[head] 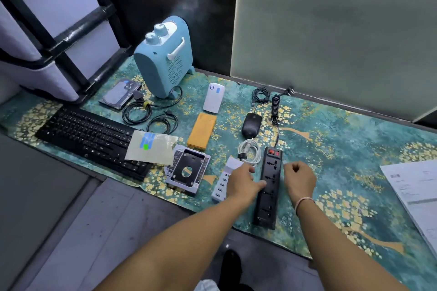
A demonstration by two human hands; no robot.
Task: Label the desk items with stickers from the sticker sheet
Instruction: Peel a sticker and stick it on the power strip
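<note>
- Head view: both hands are over the black power strip (268,186), which lies lengthwise on the patterned worktop (331,139) near its front edge. I judge the step in hand to be the labelling of this strip, or of the white USB hub (222,184) just beside it on the left.
- The left hand (243,178) lies between hub and strip. Its fingers (261,184) are stretched out fairly straight, and the tips touch the strip's left edge near the middle sockets. Whether a sticker sits under them is too small to tell.
- The right hand (299,177) hovers just right of the strip with its fingers curled into a loose fist. I see nothing held in it and it seems not to touch the strip.
- The sticker sheet (151,147) lies well to the left, partly over the right end of the black keyboard (92,137); a few blue stickers and a green one are left on it.
- Some items at the back already carry a blue mark: the white power bank (212,99) and the hard drive (120,94).
- The next move, as I judge it, calls for a reach across to the sheet to peel off a fresh sticker with a fine pinch. If one is already on the strip, it needs pressing flat on a plain part of the casing, clear of the sockets and the red switch (274,152).
</note>
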